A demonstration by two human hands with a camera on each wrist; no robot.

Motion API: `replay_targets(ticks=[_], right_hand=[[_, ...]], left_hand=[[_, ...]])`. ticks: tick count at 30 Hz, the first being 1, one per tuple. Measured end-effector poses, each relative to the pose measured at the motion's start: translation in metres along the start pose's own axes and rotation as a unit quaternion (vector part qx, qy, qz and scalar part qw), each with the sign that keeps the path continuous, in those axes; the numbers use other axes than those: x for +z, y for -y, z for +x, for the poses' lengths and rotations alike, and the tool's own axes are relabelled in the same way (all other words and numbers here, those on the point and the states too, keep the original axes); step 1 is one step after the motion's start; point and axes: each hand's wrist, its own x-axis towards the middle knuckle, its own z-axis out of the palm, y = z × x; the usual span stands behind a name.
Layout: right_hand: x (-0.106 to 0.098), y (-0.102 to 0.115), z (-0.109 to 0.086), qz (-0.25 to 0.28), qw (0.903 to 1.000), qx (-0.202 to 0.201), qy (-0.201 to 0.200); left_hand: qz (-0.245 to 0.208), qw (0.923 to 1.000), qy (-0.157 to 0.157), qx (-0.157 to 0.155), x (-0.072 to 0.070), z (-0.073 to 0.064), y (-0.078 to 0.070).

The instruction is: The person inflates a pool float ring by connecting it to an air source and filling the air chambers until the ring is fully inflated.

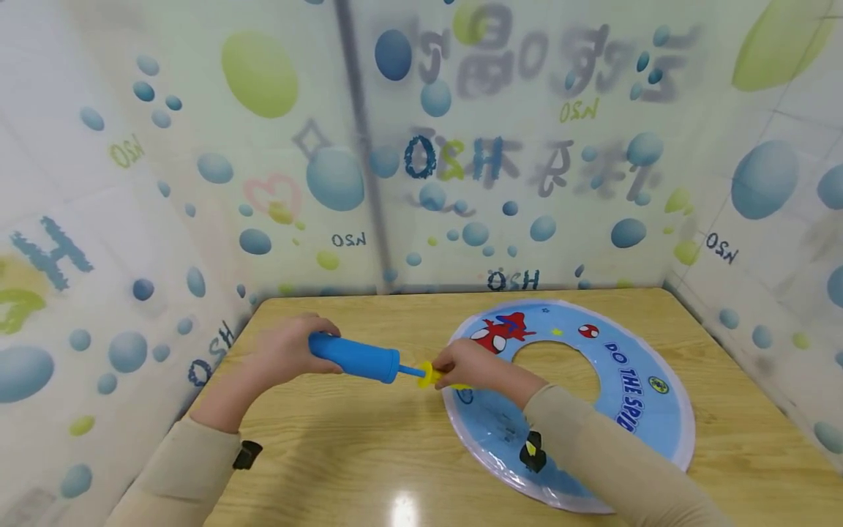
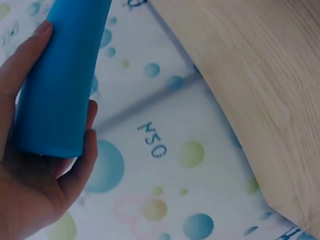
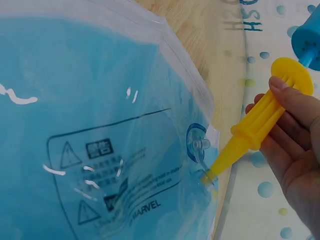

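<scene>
My left hand (image 1: 293,351) grips the blue barrel of a hand pump (image 1: 356,357) above the left part of the table. A thin blue rod runs from the barrel to a yellow nozzle (image 3: 257,117). With curled fingers and thumb, my right hand (image 1: 470,364) holds this nozzle. Its tip meets the valve (image 3: 199,143) area at the edge of a blue swim ring (image 1: 665,432); how deep the tip sits, I cannot tell. The ring looks flat and lies on the right side of the table. In the left wrist view the barrel's end (image 2: 50,142) rests against the palm.
The wooden table (image 1: 329,454) carries the ring, partly under my right forearm. Walls covered with a dotted sheet (image 1: 408,219) stand behind and at both sides. Printed warnings (image 3: 115,170) show on the ring near the valve.
</scene>
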Motion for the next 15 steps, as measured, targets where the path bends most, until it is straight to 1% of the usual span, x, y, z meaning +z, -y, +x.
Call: replay_targets(ticks=[3, 5, 9, 11, 13, 15], right_hand=[[-0.003, -0.003, -0.002, -0.001, 1.0, 0.005, -0.001], [-0.004, -0.006, -0.003, -0.002, 1.0, 0.004, -0.002], [-0.007, -0.011, -0.006, -0.004, 1.0, 0.002, -0.001], [-0.008, -0.014, -0.008, -0.001, 1.0, 0.006, -0.001], [-0.009, -0.016, -0.01, -0.001, 0.9999, 0.011, -0.002], [-0.01, -0.019, -0.012, -0.001, 0.9999, 0.016, -0.002]], left_hand=[[-0.033, 0.9994, -0.007, -0.001, -0.008, -0.005, 0.013], [-0.052, 0.9986, -0.005, -0.001, -0.012, -0.009, 0.02], [-0.063, 0.998, -0.002, 0.01, -0.019, -0.018, 0.032], [-0.061, 0.998, -0.005, 0.017, -0.022, -0.022, 0.037], [-0.061, 0.9978, -0.008, 0.023, -0.024, -0.026, 0.041], [-0.065, 0.9976, -0.009, 0.022, -0.027, -0.031, 0.044]])
